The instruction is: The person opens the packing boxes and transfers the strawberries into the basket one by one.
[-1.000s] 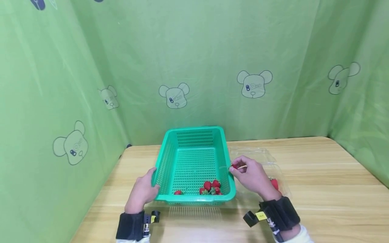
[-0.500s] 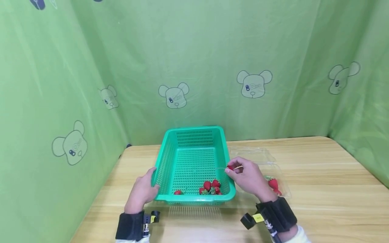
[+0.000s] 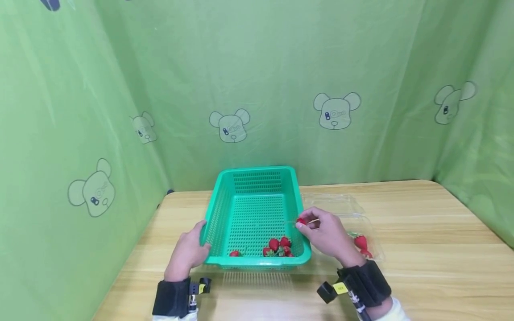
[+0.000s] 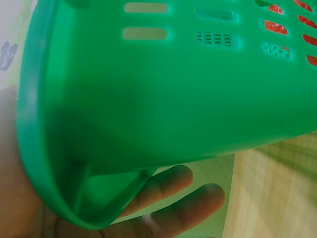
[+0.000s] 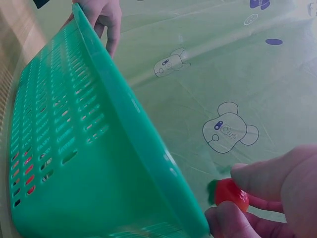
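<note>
A green slotted plastic basket (image 3: 257,262) is in the middle of the head view, with several red strawberries (image 3: 274,244) at its near end. My left hand (image 3: 186,253) grips its left rim; in the left wrist view, two fingers (image 4: 198,206) reach past the rim. Over the basket's right rim, my right hand (image 3: 329,232) pinches a single strawberry (image 5: 232,194) between thumb and fingers. Its green leafy end faces left in the right wrist view, above and beside the basket wall (image 5: 64,148). Part of that strawberry is hidden by the fingertips.
An open clear plastic box (image 3: 371,232) lies right of the basket, partly beneath my right forearm, with strawberries (image 3: 361,243) inside; its lid (image 3: 333,205) spreads behind. The wooden table (image 3: 433,249) is bounded by a green curtain (image 3: 277,129) at back and sides.
My right hand has moved left with the strawberry, from the basket's right rim to slightly inside it, then nearly stopped. The left hand and basket stay in place.
</note>
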Demonstrator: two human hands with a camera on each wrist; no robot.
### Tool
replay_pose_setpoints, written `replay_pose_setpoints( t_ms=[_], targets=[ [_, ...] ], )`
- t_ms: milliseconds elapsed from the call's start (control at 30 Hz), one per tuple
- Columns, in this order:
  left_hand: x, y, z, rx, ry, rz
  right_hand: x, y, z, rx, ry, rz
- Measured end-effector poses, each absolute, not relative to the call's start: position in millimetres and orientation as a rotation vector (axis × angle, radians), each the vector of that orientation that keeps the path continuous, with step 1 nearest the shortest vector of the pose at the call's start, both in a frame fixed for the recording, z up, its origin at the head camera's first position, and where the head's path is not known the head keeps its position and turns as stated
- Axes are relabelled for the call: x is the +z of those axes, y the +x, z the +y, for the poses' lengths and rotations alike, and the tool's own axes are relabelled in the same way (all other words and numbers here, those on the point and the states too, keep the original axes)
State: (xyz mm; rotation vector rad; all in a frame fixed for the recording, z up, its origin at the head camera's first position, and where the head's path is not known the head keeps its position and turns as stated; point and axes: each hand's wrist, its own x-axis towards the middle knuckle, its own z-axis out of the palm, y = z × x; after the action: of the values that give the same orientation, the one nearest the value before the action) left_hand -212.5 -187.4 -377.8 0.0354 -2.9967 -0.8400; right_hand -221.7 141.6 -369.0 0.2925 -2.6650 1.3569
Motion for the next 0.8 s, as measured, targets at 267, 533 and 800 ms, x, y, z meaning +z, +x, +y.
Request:
replay_pose_setpoints(
  t_ms=[267,533,800],
  targets=[
    [-378.9,-212.4,-187.2,-0.84,0.035,-2.997,-370.0,-223.3,149.2,1.338,0.31,-2.647],
    [-378.4,-212.4,-186.9,-0.827,0.035,-3.001,-374.5,-232.9,183.1,1.223,0.255,-2.654],
    [-376.8,-212.2,-185.8,-0.838,0.049,-3.006,-382.1,-238.3,205.7,1.058,0.173,-2.816]
  ],
)
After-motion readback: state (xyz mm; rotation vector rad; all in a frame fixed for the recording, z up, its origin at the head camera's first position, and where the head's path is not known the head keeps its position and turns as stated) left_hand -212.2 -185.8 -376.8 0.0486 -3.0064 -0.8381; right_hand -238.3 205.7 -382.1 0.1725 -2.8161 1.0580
